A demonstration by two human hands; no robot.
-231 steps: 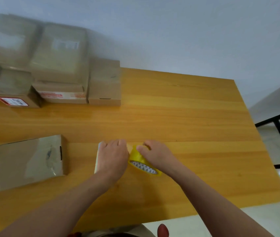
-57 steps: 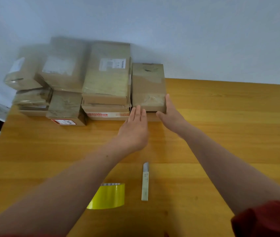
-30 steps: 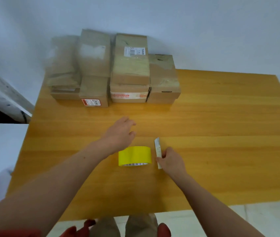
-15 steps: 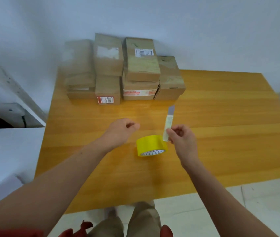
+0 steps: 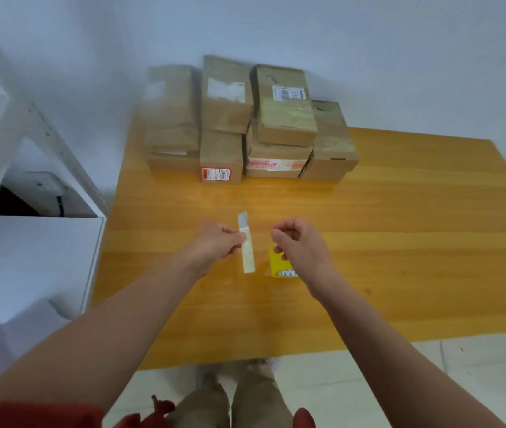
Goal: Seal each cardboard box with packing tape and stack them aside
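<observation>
Currently between boxes [image 5: 285, 122]: my left hand [image 5: 214, 246] pinches the cutter [image 5: 248, 257]; right hand [image 5: 302, 249] curls empty over the tape roll [image 5: 276, 263], probably grasped next.

The wooden counter [image 5: 400, 242] is showing a smooth varnished sheen; the cardboard boxes [image 5: 224, 149] are looking matt; the yellow tape roll [image 5: 275, 262] is gleaming glossy.

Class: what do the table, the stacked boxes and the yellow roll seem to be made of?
Table: wood or wood veneer, glossy, with grain lines showing.
Boxes: matt brown cardboard, some under shiny tape.
Roll: probably plastic tape, smooth and bright yellow.
</observation>
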